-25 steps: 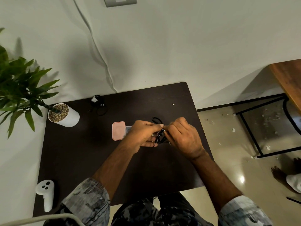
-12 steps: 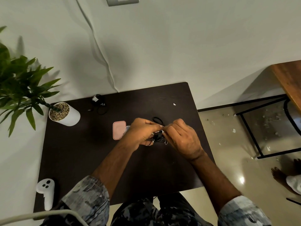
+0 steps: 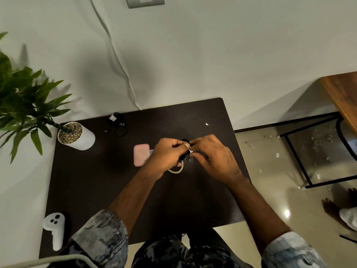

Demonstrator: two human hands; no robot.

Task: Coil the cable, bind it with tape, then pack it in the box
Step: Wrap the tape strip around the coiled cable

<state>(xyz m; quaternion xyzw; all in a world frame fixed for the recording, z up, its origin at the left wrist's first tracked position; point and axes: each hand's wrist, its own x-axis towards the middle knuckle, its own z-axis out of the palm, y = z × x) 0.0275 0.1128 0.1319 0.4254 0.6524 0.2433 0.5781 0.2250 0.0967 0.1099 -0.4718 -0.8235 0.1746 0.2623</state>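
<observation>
Over the middle of the dark table (image 3: 92, 180), my left hand (image 3: 167, 154) and my right hand (image 3: 210, 154) meet, both pinched on a small coil of black cable (image 3: 183, 154). A white bit of tape (image 3: 190, 150) shows between the fingertips. A roll of tape (image 3: 176, 170) lies on the table just under my left hand. The pink box (image 3: 140, 157) rests left of my left hand, partly hidden by it. Most of the coil is covered by my fingers.
A white pot with a green plant (image 3: 77, 136) stands at the table's far left. Another black cable bundle (image 3: 116, 123) lies near the far edge. A white controller (image 3: 55, 229) sits at the near left corner. A metal-framed wooden table (image 3: 343, 97) stands to the right.
Both hands have shifted slightly away from me while working the coil. The tape roll now shows below my left hand, and a white tape piece shows at the fingertips.
</observation>
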